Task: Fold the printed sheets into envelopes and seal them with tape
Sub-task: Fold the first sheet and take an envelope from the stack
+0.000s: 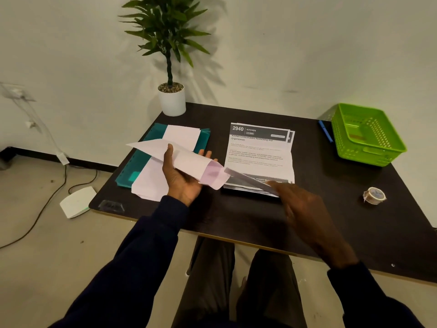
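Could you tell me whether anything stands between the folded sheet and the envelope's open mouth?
Nothing visible does: the folded sheet in the right hand has its tip right at the open mouth of the envelope held by the left hand.

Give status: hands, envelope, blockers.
Left hand holds envelope, mouth open. Right hand pinches folded sheet, tip at the mouth. Nothing between; tape roll untouched.

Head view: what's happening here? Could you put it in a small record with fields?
Left hand: holds a white envelope, open end toward the right
Right hand: pinches a folded sheet, tip at the envelope's opening
Table: dark; stack of printed sheets in the middle
Tape roll: on the table, right side, untouched
Green basket: far right corner
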